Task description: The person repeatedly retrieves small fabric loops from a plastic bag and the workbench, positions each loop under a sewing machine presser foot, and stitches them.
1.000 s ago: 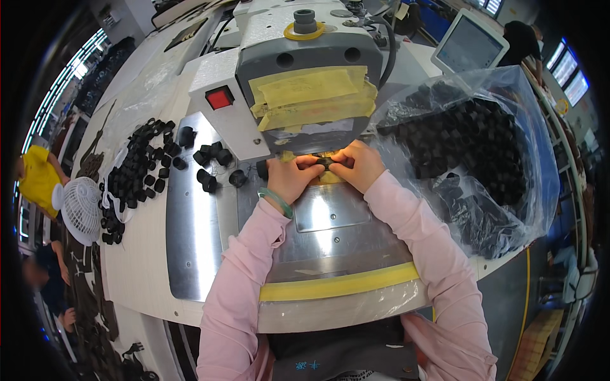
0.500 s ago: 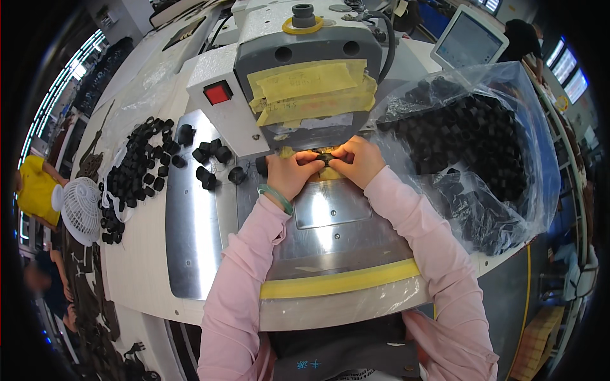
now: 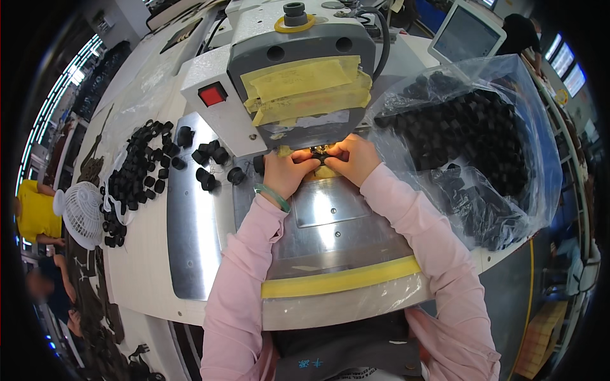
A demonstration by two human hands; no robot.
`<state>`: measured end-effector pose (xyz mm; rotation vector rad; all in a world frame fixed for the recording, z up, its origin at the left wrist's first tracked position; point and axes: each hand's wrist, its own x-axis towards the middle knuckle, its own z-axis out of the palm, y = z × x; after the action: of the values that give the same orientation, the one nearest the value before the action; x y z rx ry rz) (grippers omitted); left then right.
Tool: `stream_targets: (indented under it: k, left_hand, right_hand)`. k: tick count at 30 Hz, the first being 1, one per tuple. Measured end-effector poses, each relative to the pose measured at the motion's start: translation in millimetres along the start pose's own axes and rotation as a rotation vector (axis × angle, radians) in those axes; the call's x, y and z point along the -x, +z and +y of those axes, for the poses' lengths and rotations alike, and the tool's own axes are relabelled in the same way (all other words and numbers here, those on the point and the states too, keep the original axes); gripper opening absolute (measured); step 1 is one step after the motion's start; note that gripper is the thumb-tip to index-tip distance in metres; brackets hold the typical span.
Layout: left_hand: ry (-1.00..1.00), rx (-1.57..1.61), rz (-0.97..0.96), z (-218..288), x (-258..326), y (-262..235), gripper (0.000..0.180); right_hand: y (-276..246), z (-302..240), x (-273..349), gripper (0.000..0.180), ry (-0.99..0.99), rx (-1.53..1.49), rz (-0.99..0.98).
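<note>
Beneath the head of a grey and white sewing machine [image 3: 298, 130], both my hands pinch a small black webbing piece [image 3: 323, 157] from its two sides. My left hand [image 3: 284, 173], with a green bangle at the wrist, is closed on its left end. On the other end, the thumb and fingers of my right hand [image 3: 356, 162] are closed. A warm light shines on small metal parts just behind the piece. My fingertips and the machine head partly hide the piece. Under my wrists lies a shiny metal plate [image 3: 327, 203].
Loose black webbing loops [image 3: 136, 165] are heaped on the left of the table, several more on a metal strip. A clear plastic bag [image 3: 540, 190] full of black loops lies at right. A white fan [image 3: 83, 213], a screen [image 3: 467, 35] and other people are around.
The view has shifted slightly. Lit metal parts now show between my fingertips, behind the black webbing piece. Both hands keep their pinch on it.
</note>
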<state>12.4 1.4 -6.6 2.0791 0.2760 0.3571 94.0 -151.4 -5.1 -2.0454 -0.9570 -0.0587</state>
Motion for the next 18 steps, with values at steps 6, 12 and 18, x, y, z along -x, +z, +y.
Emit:
stream_targets:
  k: [6, 12, 18]
  left_hand:
    - [0.074, -0.086, 0.033, -11, -3, 7, 0.022]
    - [-0.022, 0.035, -0.011, -3, -1, 1, 0.023]
    - [0.073, -0.142, 0.023, -14, -3, 6, 0.036]
  right_hand:
    - [-4, -1, 0, 0.017, 0.087, -0.020, -0.050]
    - [-2, -1, 0, 0.017, -0.008, -0.014, -0.001]
    - [-3, 3, 2, 0.016, -0.005, -0.009, 0.003]
